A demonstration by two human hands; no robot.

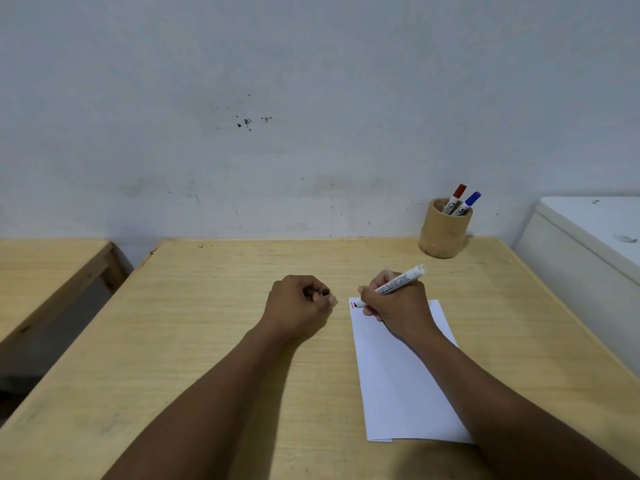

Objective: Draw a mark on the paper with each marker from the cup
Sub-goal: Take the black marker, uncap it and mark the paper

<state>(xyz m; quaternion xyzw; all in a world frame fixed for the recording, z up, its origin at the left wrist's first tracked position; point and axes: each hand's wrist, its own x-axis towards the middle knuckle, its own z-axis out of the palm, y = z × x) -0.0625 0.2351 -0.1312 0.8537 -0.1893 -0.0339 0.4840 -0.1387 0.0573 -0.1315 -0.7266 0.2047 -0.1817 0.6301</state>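
On the left edge of the view we see a second wooden table [45, 271], set apart from the main table [214, 341] by a narrow gap. Moving right, our left hand [299, 306] rests on the main table top, curled into a fist around a small dark object, probably the marker cap [325, 292]; we cannot tell this for certain. Just beside it to the right lies the white paper [398, 386], flat on the wood with its long side running away from us. A short red mark [353, 305] sits at the paper's far left corner. Our right hand [398, 306] rests on the far end of the paper and grips an uncapped white marker [398, 283], tilted, with its dark tip touching the paper next to the red mark. Farther right, near the wall, a tan cup [443, 233] stands upright on the table, well apart from the paper. It holds a red-capped marker [455, 197] and a blue-capped marker [467, 202], both leaning right. At the far right stands a white cabinet [588, 244].
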